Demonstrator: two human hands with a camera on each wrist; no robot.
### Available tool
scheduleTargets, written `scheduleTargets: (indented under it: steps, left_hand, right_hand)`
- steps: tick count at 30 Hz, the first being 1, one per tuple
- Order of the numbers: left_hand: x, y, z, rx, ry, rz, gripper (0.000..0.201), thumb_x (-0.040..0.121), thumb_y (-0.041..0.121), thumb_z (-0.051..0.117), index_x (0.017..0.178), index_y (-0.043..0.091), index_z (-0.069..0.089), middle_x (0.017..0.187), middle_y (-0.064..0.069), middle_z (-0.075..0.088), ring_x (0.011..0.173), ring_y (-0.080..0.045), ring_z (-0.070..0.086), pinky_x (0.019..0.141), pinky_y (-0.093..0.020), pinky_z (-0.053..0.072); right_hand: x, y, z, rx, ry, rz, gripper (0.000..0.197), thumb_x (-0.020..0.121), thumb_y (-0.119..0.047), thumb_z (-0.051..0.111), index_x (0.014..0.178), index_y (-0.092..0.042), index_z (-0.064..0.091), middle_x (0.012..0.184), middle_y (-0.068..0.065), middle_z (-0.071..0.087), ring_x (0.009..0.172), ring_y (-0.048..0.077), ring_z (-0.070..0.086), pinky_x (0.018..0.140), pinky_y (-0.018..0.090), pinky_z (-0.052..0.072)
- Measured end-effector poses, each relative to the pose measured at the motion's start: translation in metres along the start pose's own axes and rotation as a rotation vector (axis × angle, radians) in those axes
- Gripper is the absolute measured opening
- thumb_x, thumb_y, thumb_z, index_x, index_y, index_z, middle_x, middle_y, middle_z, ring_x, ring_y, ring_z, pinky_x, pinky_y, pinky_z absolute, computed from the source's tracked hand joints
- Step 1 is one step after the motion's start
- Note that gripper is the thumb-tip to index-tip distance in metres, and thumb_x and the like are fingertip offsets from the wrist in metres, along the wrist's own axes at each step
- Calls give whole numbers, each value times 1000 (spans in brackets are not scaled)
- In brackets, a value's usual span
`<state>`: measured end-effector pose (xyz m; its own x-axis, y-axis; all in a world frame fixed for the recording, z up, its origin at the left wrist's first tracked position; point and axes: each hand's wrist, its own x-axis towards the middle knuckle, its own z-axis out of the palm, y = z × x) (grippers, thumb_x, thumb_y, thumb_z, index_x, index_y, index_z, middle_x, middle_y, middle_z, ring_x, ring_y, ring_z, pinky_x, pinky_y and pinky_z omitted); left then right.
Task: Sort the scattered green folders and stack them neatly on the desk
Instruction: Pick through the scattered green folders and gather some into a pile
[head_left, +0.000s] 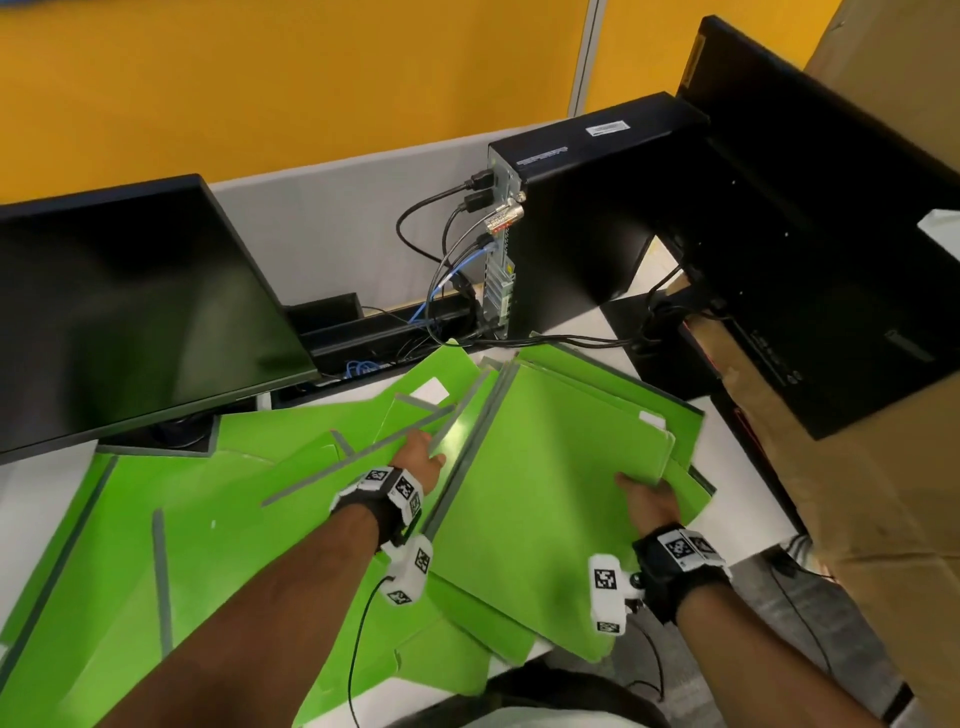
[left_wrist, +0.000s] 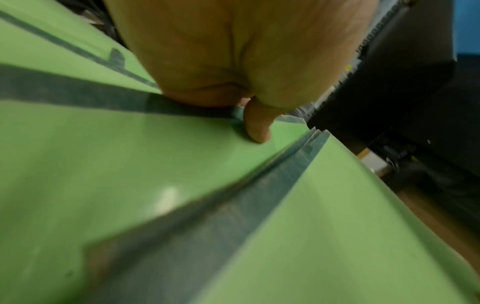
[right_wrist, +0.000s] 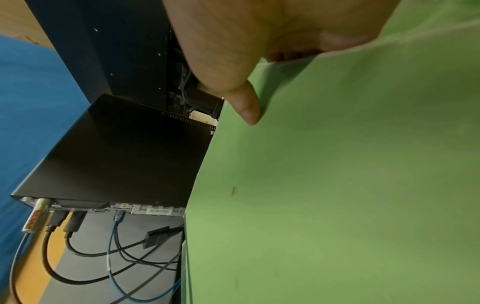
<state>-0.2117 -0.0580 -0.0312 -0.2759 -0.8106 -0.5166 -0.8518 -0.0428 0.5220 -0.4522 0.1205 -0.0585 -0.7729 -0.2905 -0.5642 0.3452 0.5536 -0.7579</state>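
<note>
Yellow partition behind the desk (head_left: 737, 452); left hand (head_left: 418, 462) pinches a green folder (head_left: 447, 410) at 11 o'clock, right hand (head_left: 649, 501) grips the folder stack (head_left: 545, 467)

Left hand (head_left: 418, 460) fingers hidden under folders (head_left: 545, 467); right hand (head_left: 649, 501) fingers hidden too. Monitor (head_left: 130, 312) cut off at left edge. Left wrist view blurred.

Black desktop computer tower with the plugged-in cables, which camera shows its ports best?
The right wrist view: the black desktop computer tower shows its ports close up. The head view shows them small; the left wrist view only a blurred black side.
</note>
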Motion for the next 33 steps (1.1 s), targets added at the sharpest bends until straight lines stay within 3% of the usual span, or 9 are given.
scheduleTargets:
  steps: [5,9,12,15,17,20,23,28,33]
  left_hand:
    - [-9,5,-4,-273,38,15,17,99,24,40,108,9,43,90,-10,54,93,-28,54,76,-30,41]
    - [-21,12,-3,-273,-84,118,53,97,37,46,140,10,33,129,-13,54,120,-29,53,92,-32,41]
    - [-28,10,-3,-316,-114,127,51,97,30,49,140,8,33,125,-2,51,122,-19,48,91,-25,36]
    - [-32,8,-4,-420,-107,135,45,97,26,50,137,9,40,118,1,52,115,-16,48,88,-21,32]
    - [-30,3,-6,-496,-121,146,40,97,29,50,132,11,47,120,2,54,117,-16,50,95,-25,36]
    - [-9,-22,-18,-60,68,230,48,91,42,55,132,19,48,135,-5,50,127,-24,44,109,-44,34]
    - [6,-59,-37,459,120,119,94,76,50,69,148,16,19,150,-7,28,139,-27,29,113,-48,29]
    - [11,-78,-49,591,46,17,100,65,50,79,143,20,26,146,-8,33,134,-27,36,106,-49,38]
    - [12,-73,-61,453,-65,-68,93,60,41,85,135,18,35,143,-9,37,124,-28,49,101,-41,46]
  right_hand:
    - [-11,-27,20,-95,-72,-61,39,86,-17,67,119,2,59,123,16,62,113,33,59,93,31,44]
    - [-7,-26,32,-162,-110,-77,51,86,-26,67,131,-7,53,132,13,58,118,32,56,99,35,44]
    - [-4,-24,30,-116,-115,-44,75,80,-39,70,144,-17,38,147,9,44,131,31,45,109,42,36]
    - [5,-15,24,-64,-136,-40,93,61,-58,74,138,-14,46,143,10,49,129,31,48,110,47,36]
    - [7,-11,21,-30,-111,-84,83,65,-50,77,133,-11,51,137,11,55,125,31,52,109,47,37]
    - [-4,-21,12,27,-81,-154,46,82,-24,72,122,-6,59,124,10,63,114,27,57,105,39,39]
    - [-3,-21,-8,109,-54,-185,19,84,-10,69,103,-10,67,105,11,69,100,26,61,98,38,44]
    - [19,-4,-37,172,-31,-142,14,74,-18,76,86,-15,70,76,-11,75,93,31,65,97,49,47]
    - [2,-15,-32,210,-28,-156,32,80,-9,70,110,-1,63,96,11,67,86,26,60,85,36,50]
